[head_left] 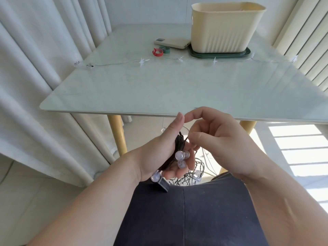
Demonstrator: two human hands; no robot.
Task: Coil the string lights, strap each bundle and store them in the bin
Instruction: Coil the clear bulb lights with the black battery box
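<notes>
Below the table's front edge, my left hand [165, 153] grips a dark-wired string of round clear bulbs [180, 157] gathered into a coil across the palm. My right hand [218, 139] pinches the dark wire beside the coil, and loose loops [191, 176] hang below toward the floor. A small black box [162, 184] dangles under my left hand. A second string with star-shaped lights [142, 62] lies stretched across the table. A red strap [157, 52] and a green strap [165, 49] lie near the cream bin [225, 31].
The bin stands on a dark green lid [220, 55] at the back right of the glass table [159, 89]. A cream flat device [173, 43] lies left of it. Curtains hang at left, blinds at right. My dark-clothed lap fills the bottom.
</notes>
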